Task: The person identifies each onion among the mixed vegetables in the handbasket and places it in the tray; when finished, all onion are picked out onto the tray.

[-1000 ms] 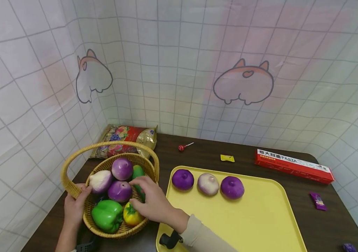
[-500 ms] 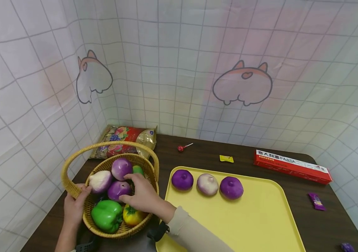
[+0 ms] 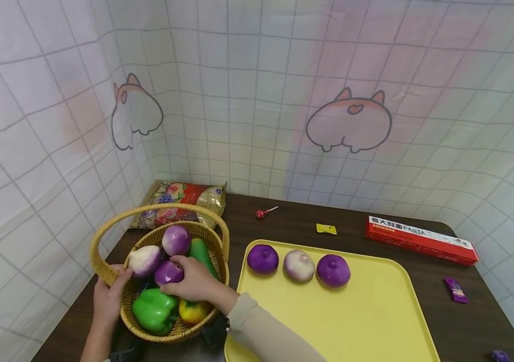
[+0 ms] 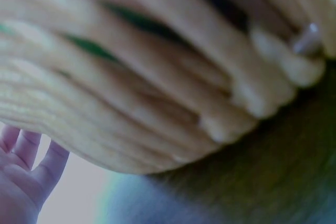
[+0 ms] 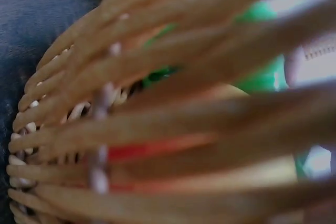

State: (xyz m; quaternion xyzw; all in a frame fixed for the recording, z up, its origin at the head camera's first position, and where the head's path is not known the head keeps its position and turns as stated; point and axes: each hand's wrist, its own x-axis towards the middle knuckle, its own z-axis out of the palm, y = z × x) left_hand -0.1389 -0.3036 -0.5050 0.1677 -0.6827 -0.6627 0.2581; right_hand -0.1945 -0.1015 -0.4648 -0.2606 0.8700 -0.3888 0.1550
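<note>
The wicker basket point(image 3: 173, 338) holds toy vegetables: a green bell pepper point(image 3: 155, 310), a yellow-orange tomato-like piece point(image 3: 193, 311), a long green piece point(image 3: 200, 253), and several purple and white onions. My left hand point(image 3: 108, 296) grips the basket's left rim at the foot of the handle; in the left wrist view its fingers point(image 4: 31, 166) show outside the weave. Inside the basket, my right hand point(image 3: 198, 281) has thumb and fingers around a purple onion point(image 3: 168, 272). Next to that one lie a white-purple onion point(image 3: 144, 260) and another purple onion point(image 3: 176, 240).
Right of the basket, a yellow tray point(image 3: 352, 322) bears a row of 3 onions point(image 3: 299, 265) along its far side. Behind are a candy bag point(image 3: 184, 198), a lollipop point(image 3: 261, 213), a yellow packet point(image 3: 326, 229) and a red pasta box point(image 3: 420, 240). Purple-wrapped sweets point(image 3: 456, 290) lie at the right.
My right hand has moved left, away from the long green piece, and closed around the purple onion in the basket's middle. My left hand stays on the rim.
</note>
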